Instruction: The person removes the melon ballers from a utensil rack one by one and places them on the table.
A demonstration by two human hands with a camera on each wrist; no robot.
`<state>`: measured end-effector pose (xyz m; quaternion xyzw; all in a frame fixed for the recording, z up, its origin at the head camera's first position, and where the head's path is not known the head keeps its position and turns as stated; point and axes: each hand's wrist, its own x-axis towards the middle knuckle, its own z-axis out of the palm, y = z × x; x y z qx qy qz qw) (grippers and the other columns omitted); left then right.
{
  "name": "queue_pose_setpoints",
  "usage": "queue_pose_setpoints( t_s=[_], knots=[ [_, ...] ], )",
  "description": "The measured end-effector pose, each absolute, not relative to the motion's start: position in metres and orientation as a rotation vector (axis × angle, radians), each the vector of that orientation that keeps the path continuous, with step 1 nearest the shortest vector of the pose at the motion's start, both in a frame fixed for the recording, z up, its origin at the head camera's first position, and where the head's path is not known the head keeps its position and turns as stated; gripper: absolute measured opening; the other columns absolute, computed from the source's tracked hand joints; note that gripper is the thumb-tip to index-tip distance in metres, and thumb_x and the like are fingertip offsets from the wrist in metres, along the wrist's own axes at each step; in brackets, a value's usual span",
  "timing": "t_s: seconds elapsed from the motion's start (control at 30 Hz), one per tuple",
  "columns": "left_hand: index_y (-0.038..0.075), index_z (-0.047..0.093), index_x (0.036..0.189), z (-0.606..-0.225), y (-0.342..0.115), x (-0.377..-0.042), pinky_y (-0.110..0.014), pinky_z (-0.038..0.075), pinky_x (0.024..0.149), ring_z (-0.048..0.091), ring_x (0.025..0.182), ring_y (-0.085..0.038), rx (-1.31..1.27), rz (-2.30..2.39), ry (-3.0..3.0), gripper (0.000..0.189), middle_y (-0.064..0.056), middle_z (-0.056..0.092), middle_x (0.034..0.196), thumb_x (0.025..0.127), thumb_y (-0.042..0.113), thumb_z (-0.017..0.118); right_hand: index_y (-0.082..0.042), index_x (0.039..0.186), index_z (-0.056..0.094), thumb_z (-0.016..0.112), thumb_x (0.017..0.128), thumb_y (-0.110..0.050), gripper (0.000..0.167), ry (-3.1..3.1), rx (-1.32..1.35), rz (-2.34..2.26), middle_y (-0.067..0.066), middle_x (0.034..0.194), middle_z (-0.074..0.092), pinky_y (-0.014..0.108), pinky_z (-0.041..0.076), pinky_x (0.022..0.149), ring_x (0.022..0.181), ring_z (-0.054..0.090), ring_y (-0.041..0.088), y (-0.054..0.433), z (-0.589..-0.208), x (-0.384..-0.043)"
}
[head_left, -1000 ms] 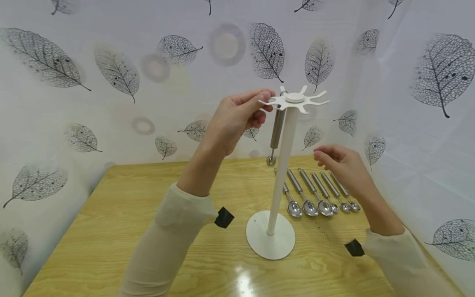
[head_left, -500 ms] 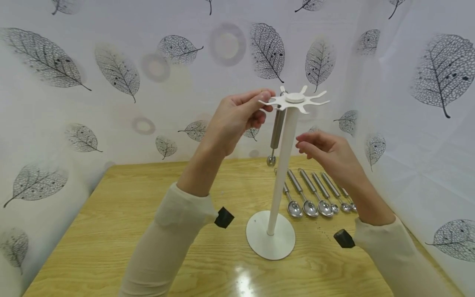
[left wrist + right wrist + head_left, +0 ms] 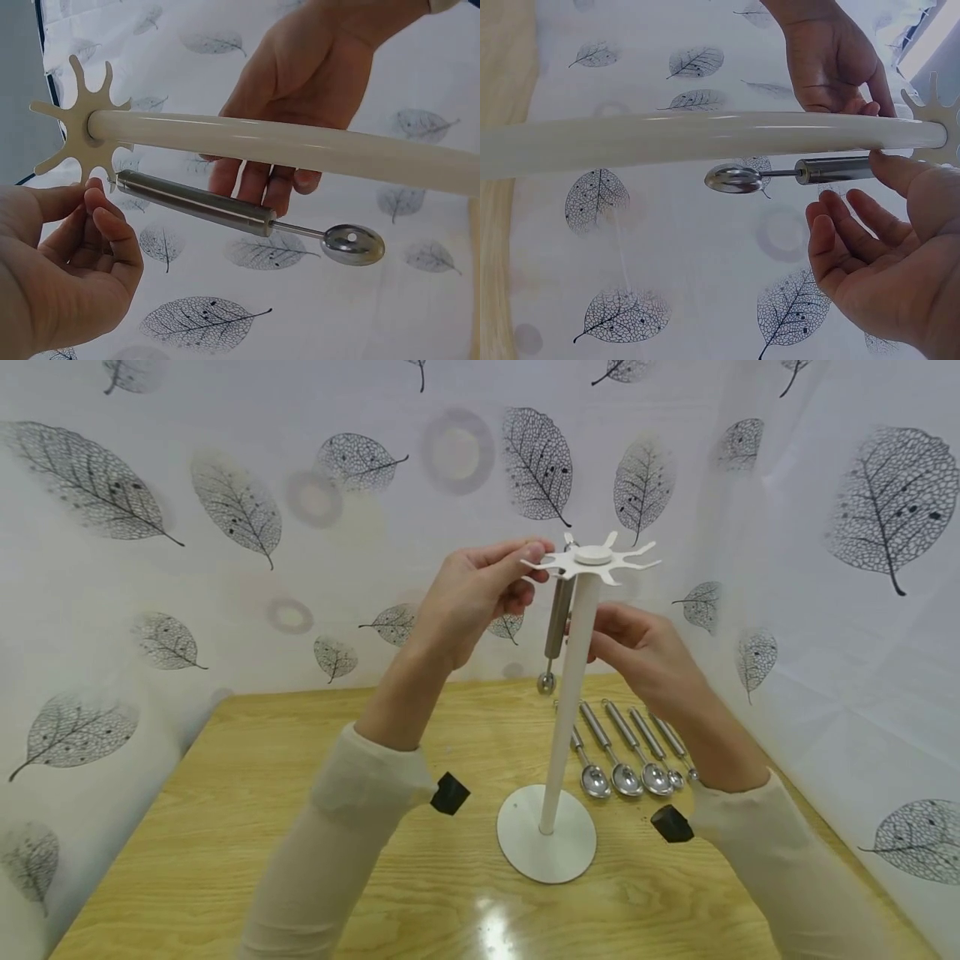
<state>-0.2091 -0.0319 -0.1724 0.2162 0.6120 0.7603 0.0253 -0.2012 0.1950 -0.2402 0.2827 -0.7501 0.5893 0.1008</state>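
A white utensil stand [image 3: 573,693] rises upright, topped by a ring of curved prongs. My left hand [image 3: 468,597] pinches one prong's tip between thumb and forefinger, as the left wrist view shows. From a prong beside those fingers hangs a steel melon baller [image 3: 195,201], its small bowl pointing down and pierced by a hole. Behind the pole, my right hand [image 3: 648,652] has come up to the melon baller's handle. In the right wrist view its thumb overlaps the handle, while the other fingers are loosely bent and apart from it. Whether the thumb touches is unclear.
Several steel spoons and scoops [image 3: 626,777] lie in a row on the wooden table [image 3: 300,827], right of the stand's round base [image 3: 517,852]. Behind hangs a white leaf-print curtain [image 3: 450,527], which also covers the right side.
My right hand has moved left and upward, from above the row of scoops to the hanging melon baller behind the pole. My left hand has stayed at the prong.
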Motion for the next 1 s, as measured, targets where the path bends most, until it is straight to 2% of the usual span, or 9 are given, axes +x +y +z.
queue_pose_setpoints(
  t_s=[0.37,0.6,0.73,1.0],
  knots=[
    [0.000,0.071,0.128,-0.168,-0.036,-0.219,-0.019,0.046,0.063,0.054,0.074,-0.013,0.634,2.278,1.952,0.031,-0.007,0.066,0.094,0.105,0.018,0.063,0.002,0.121,0.070,0.062,0.104,-0.008,0.020,-2.176,0.891,1.811,0.007,0.107,0.074,0.026,0.056,0.083,0.095,0.066,0.020,0.192,-0.240,-0.212],
    [0.001,0.070,0.129,-0.168,-0.033,-0.219,-0.021,0.046,0.066,0.054,0.075,-0.014,0.663,2.243,1.885,0.031,-0.006,0.065,0.096,0.105,0.019,0.063,0.001,0.123,0.069,0.063,0.104,-0.008,0.022,-2.115,0.960,1.914,0.005,0.109,0.075,0.030,0.055,0.097,0.100,0.070,0.019,0.189,-0.239,-0.217],
    [-0.002,0.067,0.132,-0.168,-0.034,-0.222,-0.021,0.045,0.065,0.053,0.074,-0.014,0.670,2.254,1.786,0.033,-0.006,0.062,0.093,0.106,0.016,0.062,0.006,0.124,0.067,0.063,0.103,-0.006,0.024,-2.090,1.017,1.915,0.005,0.109,0.076,0.031,0.056,0.093,0.096,0.071,0.020,0.187,-0.239,-0.218],
    [-0.002,0.066,0.132,-0.169,-0.034,-0.224,-0.022,0.044,0.064,0.053,0.073,-0.013,0.667,2.237,1.758,0.033,-0.004,0.061,0.090,0.106,0.017,0.060,0.002,0.115,0.072,0.062,0.103,-0.002,0.017,-2.089,0.996,1.876,0.008,0.104,0.076,0.031,0.057,0.093,0.098,0.072,0.020,0.187,-0.239,-0.219]
  ],
)
